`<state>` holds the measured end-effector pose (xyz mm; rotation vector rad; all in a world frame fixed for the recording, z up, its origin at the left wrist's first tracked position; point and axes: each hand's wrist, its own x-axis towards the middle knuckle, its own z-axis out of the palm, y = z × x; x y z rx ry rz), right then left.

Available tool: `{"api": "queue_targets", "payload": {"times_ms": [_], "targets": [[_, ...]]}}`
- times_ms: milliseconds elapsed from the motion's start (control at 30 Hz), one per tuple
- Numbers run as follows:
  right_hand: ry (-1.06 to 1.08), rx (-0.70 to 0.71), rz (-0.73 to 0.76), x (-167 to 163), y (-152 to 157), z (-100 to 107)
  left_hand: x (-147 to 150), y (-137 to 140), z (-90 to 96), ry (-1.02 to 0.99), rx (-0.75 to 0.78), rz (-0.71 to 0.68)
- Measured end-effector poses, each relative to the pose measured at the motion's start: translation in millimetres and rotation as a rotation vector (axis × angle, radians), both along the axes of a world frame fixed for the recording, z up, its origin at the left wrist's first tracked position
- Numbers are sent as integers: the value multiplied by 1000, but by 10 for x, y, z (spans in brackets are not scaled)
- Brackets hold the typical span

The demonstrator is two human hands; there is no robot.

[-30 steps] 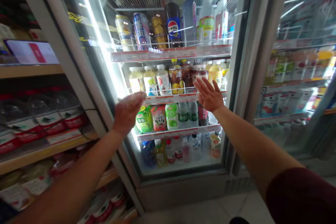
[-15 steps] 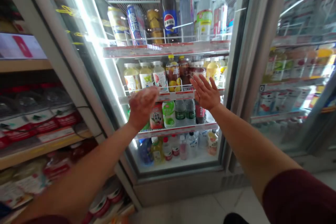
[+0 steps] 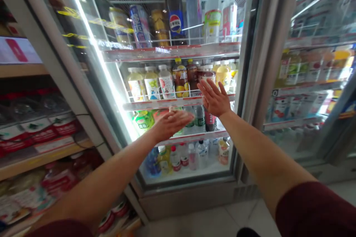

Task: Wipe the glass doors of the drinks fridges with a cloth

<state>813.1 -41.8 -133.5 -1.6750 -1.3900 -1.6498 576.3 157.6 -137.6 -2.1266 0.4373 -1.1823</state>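
Observation:
Both my hands are stretched out before a lit drinks fridge. My left hand, slightly blurred, is open with its fingers extended to the right, in front of the third row of bottles. It hides part of that row. My right hand is open too, palm toward the fridge, fingers spread, in front of the second shelf's right side. Behind its fingers show a dark drink bottle and a yellow drink bottle. Neither hand holds anything. Whether either touches the glass I cannot tell.
A cola bottle stands among cans and bottles on the top shelf. Several small bottles, one with a red cap, line the fridge bottom. Packed wooden shelves flank the left, another glass-fronted fridge the right. A dark shoe tip shows below.
My left hand has moved right and down, its fingers now extended to the right. My right hand stays open at nearly the same place. The view has shifted slightly.

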Motion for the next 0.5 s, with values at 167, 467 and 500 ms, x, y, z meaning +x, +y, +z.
{"api": "queue_targets", "payload": {"times_ms": [167,467,500], "targets": [[-37,19,-6,2,-11,7,75,-16,300,-45,-10,10],[-28,32,27,32,7,-2,344,-214,186,112,155,-16],[-26,29,26,31,4,0,324,-195,241,123,167,-17]]}}
